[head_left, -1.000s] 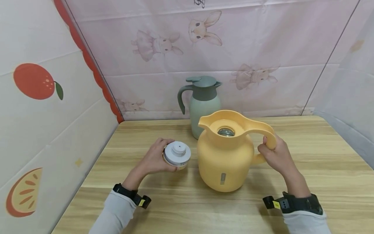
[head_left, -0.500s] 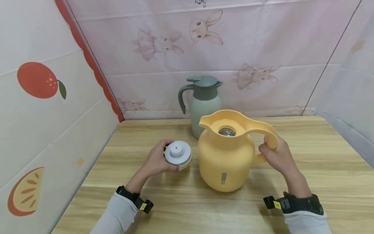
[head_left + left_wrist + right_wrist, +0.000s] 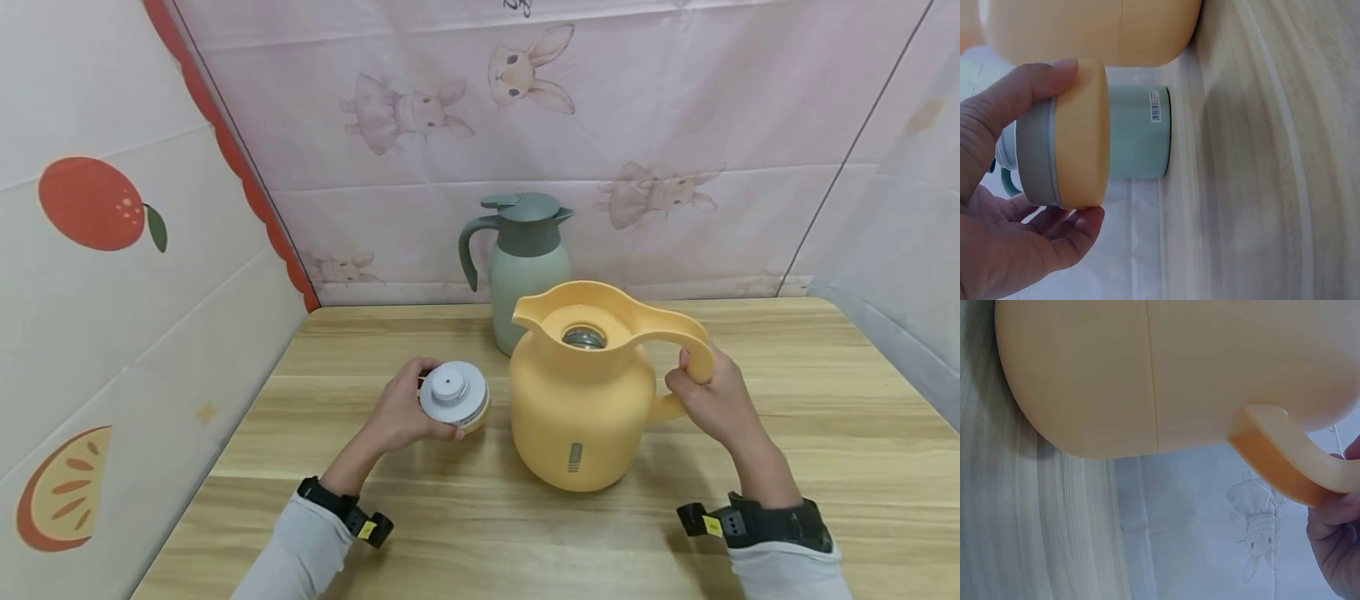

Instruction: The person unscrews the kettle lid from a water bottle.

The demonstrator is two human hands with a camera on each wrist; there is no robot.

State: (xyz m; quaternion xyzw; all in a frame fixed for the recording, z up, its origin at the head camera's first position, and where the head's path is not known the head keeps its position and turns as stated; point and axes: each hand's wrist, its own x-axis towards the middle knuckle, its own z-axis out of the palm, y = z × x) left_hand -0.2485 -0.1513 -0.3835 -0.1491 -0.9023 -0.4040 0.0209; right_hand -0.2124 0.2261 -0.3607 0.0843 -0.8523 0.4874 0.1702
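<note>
A round yellow-and-grey lid (image 3: 454, 397) is gripped by its sides in my left hand (image 3: 405, 408), its grey underside and raised plug facing up. In the left wrist view the thumb and fingers span the lid's (image 3: 1082, 137) rim. Just to the right, a yellow thermos jug (image 3: 581, 408) stands upright on the table, its mouth uncovered and a shiny inner neck showing. My right hand (image 3: 716, 396) holds the jug's handle (image 3: 686, 342), with fingers curled round it. In the right wrist view the hand (image 3: 1338, 537) is partly cut off at the edge.
Behind the yellow jug stands a green thermos jug (image 3: 528, 267) with its lid on, partly hidden. The wooden table (image 3: 480, 542) meets a rabbit-print backdrop (image 3: 420, 192) at its back edge. A fruit-print sheet (image 3: 150, 333) borders the left side.
My left hand has shifted slightly and tilted the lid a little, with its plug now leaning more to the left. The right hand and the yellow jug have stayed in place.
</note>
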